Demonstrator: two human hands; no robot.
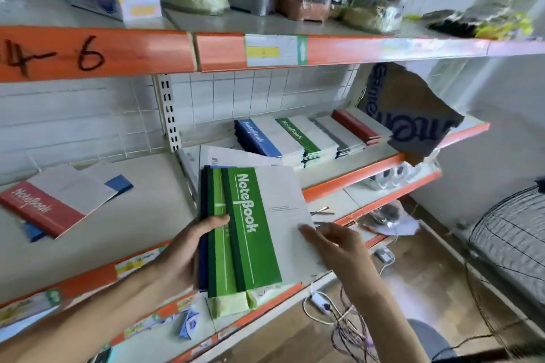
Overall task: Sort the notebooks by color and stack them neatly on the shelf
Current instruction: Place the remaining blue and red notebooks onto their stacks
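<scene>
My left hand [188,247] grips a small stack of green notebooks [253,224], with a blue one at the stack's left edge, held in front of the shelf. My right hand [336,244] touches the top notebook's grey right side with its fingertips. On the right shelf section [354,177] stand sorted piles: blue [259,138], green [300,135], grey [339,135] and red [359,124]. A red notebook [50,203] lies on the left shelf section over a blue one [119,184].
A torn cardboard box flap [410,115] hangs over the right end of the shelf. The upper shelf [177,50] carries wrapped packages. Loose white sheets lie behind the held stack. Cables and a power strip [321,303] lie on the floor, and a fan grille [513,242] stands at right.
</scene>
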